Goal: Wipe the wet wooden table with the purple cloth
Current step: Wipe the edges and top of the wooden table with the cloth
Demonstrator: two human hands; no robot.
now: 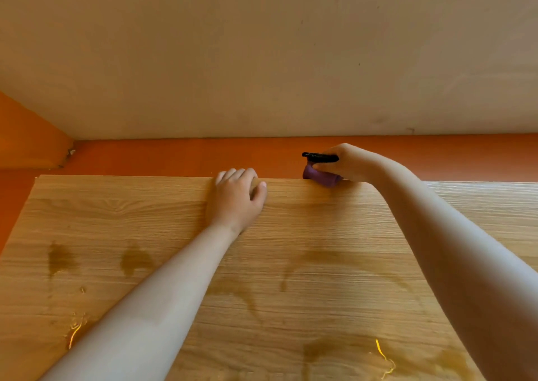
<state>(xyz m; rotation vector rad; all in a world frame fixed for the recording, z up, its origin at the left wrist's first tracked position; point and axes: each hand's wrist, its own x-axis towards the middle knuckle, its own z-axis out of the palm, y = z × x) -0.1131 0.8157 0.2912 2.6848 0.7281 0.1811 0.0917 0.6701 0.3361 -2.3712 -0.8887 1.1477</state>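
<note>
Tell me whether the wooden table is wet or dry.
Wet: dark damp patches spread over the near half of the wooden table, and puddles glint at its front edge.

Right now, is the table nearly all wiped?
Not yet. Done: the far strip looks dry. In hand: the right hand grips the purple cloth at the far edge of the wooden table; the left hand holds that edge. Left: wet patches all across the near half.

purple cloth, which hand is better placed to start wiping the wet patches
Right. The right hand grips the purple cloth at the far edge of the wooden table; the left hand has no cloth, its fingers curled over that edge, so it probably just braces.
</note>
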